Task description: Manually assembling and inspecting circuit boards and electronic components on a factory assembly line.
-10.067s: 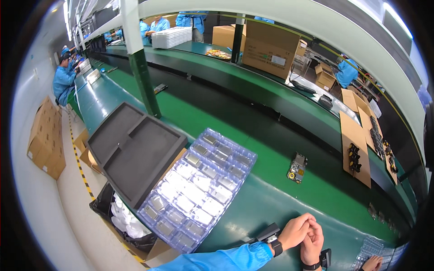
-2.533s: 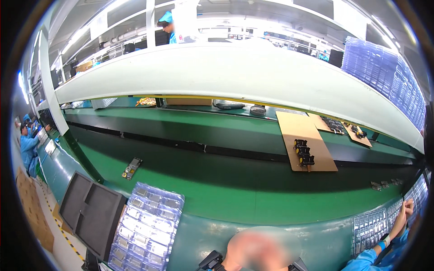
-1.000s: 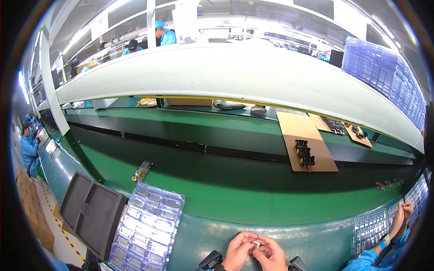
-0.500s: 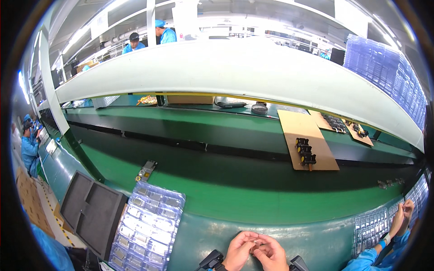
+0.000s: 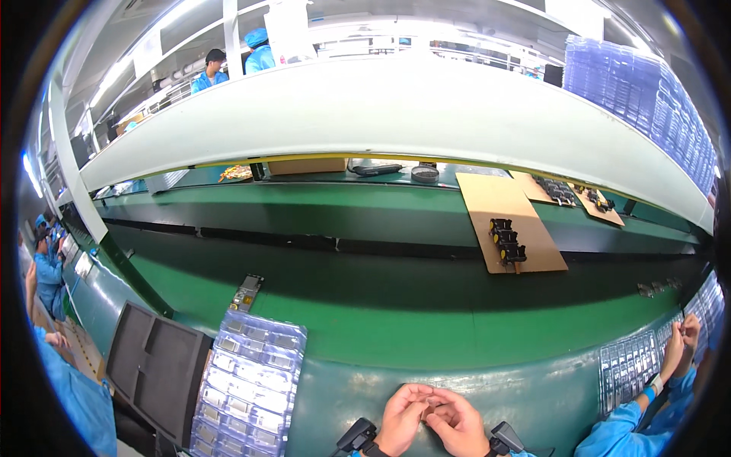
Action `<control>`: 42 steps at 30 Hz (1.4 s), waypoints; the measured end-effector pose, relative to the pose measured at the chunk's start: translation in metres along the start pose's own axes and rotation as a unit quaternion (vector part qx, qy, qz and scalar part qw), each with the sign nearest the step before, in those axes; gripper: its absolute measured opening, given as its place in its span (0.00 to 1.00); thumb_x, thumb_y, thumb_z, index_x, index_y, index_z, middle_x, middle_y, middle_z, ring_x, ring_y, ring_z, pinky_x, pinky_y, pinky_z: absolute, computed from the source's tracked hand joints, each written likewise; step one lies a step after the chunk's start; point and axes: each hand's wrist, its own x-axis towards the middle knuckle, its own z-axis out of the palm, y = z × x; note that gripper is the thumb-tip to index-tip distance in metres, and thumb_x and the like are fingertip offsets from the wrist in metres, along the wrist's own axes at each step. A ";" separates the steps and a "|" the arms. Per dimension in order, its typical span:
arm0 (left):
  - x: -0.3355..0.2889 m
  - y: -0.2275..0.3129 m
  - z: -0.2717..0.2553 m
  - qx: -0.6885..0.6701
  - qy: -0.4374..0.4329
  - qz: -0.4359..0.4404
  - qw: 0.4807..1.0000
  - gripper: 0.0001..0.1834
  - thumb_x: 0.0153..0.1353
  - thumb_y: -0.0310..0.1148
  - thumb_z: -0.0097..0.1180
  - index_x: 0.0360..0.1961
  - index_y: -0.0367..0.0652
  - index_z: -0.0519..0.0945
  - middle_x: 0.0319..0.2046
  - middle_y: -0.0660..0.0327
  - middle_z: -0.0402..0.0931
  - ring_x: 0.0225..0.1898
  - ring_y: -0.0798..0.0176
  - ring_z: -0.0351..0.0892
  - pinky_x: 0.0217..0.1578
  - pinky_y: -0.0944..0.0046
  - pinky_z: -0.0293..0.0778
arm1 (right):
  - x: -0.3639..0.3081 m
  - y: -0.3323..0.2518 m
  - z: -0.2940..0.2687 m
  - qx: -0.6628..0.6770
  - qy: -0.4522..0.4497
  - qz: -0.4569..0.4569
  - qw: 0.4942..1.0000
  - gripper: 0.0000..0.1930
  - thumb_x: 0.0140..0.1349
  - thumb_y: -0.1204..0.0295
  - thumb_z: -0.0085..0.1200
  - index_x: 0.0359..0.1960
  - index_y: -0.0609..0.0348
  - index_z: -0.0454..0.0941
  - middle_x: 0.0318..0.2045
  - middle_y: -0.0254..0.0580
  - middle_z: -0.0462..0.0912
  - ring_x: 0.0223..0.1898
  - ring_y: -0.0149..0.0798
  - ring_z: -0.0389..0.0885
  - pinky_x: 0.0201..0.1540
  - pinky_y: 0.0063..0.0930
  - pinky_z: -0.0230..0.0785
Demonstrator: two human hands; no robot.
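At the bottom centre of the frame, holding left hand [image 5: 402, 421] and right hand [image 5: 461, 426] close together over the green table [image 5: 335, 392], with fingers [image 5: 451, 402] curled inward and bunched; cannot tell whether gripping anything. Lower left: clear tray [image 5: 299, 343] of grey parts [image 5: 257, 334], just beside a black tray [image 5: 161, 364].

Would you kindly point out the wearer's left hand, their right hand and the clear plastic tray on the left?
Left hand [image 5: 402, 425]: head view, middle of the hand.
Right hand [image 5: 461, 428]: head view, middle of the hand.
Clear plastic tray [image 5: 295, 364]: head view, on its right rim.
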 end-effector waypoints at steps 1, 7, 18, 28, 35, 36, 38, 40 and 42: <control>0.001 0.001 0.001 0.005 0.001 -0.001 1.000 0.12 0.64 0.20 0.39 0.47 0.36 0.70 0.41 0.50 0.81 0.43 0.57 0.83 0.43 0.63 0.80 | 0.001 -0.001 -0.001 0.000 0.003 0.000 1.000 0.24 0.67 0.82 0.52 0.65 0.63 0.65 0.50 0.42 0.79 0.46 0.32 0.80 0.48 0.24 0.75; 0.002 -0.001 -0.001 -0.012 -0.004 -0.002 1.000 0.11 0.66 0.21 0.40 0.47 0.37 0.69 0.41 0.48 0.80 0.43 0.53 0.83 0.43 0.59 0.81 | 0.002 0.000 0.000 -0.018 0.005 -0.013 1.000 0.24 0.67 0.81 0.52 0.65 0.63 0.65 0.47 0.41 0.80 0.45 0.31 0.80 0.47 0.22 0.75; 0.005 0.002 0.002 -0.058 0.005 -0.013 0.998 0.10 0.67 0.21 0.39 0.48 0.36 0.69 0.41 0.46 0.80 0.43 0.50 0.83 0.46 0.55 0.80 | 0.004 -0.008 0.001 -0.030 0.010 -0.012 0.999 0.24 0.67 0.81 0.53 0.64 0.63 0.66 0.45 0.39 0.80 0.43 0.29 0.79 0.45 0.20 0.73; 0.000 0.007 0.004 -0.070 0.029 -0.025 0.997 0.07 0.71 0.26 0.43 0.46 0.36 0.70 0.41 0.47 0.79 0.44 0.51 0.82 0.46 0.55 0.80 | 0.004 -0.009 0.004 -0.039 0.014 -0.012 0.999 0.23 0.67 0.82 0.53 0.64 0.63 0.67 0.43 0.38 0.80 0.42 0.28 0.79 0.45 0.20 0.73; 0.003 0.002 -0.001 0.013 0.018 -0.020 1.000 0.08 0.69 0.23 0.47 0.48 0.34 0.72 0.45 0.53 0.78 0.49 0.62 0.80 0.49 0.65 0.76 | 0.003 -0.003 0.001 -0.029 0.015 0.000 0.999 0.24 0.67 0.82 0.53 0.65 0.63 0.66 0.42 0.38 0.80 0.42 0.27 0.79 0.44 0.19 0.73; 0.001 0.000 -0.003 0.013 0.019 -0.022 0.999 0.08 0.69 0.23 0.47 0.48 0.34 0.72 0.45 0.53 0.78 0.49 0.62 0.80 0.49 0.65 0.76 | 0.002 -0.004 0.001 -0.031 0.013 0.000 0.999 0.24 0.67 0.82 0.53 0.65 0.63 0.66 0.42 0.38 0.80 0.42 0.27 0.79 0.44 0.19 0.73; 0.002 0.002 0.001 -0.028 0.041 -0.030 0.998 0.09 0.66 0.18 0.49 0.46 0.34 0.72 0.44 0.54 0.79 0.46 0.63 0.82 0.45 0.68 0.77 | 0.003 -0.007 -0.001 -0.028 0.009 0.007 1.000 0.25 0.67 0.82 0.53 0.65 0.63 0.65 0.42 0.38 0.80 0.42 0.28 0.79 0.44 0.19 0.73; 0.002 0.002 0.001 -0.033 0.042 -0.035 0.998 0.08 0.66 0.19 0.49 0.47 0.34 0.72 0.44 0.54 0.79 0.47 0.62 0.82 0.45 0.67 0.77 | 0.004 -0.010 0.000 -0.026 0.007 0.013 1.000 0.25 0.67 0.82 0.52 0.66 0.63 0.65 0.42 0.38 0.80 0.42 0.28 0.79 0.44 0.19 0.72; 0.004 0.002 0.001 -0.039 0.041 -0.041 0.998 0.08 0.67 0.19 0.48 0.47 0.34 0.72 0.45 0.53 0.79 0.48 0.61 0.81 0.46 0.66 0.77 | 0.005 -0.014 0.001 0.003 0.025 0.015 1.000 0.20 0.67 0.81 0.53 0.61 0.64 0.70 0.43 0.40 0.81 0.44 0.30 0.79 0.47 0.21 0.72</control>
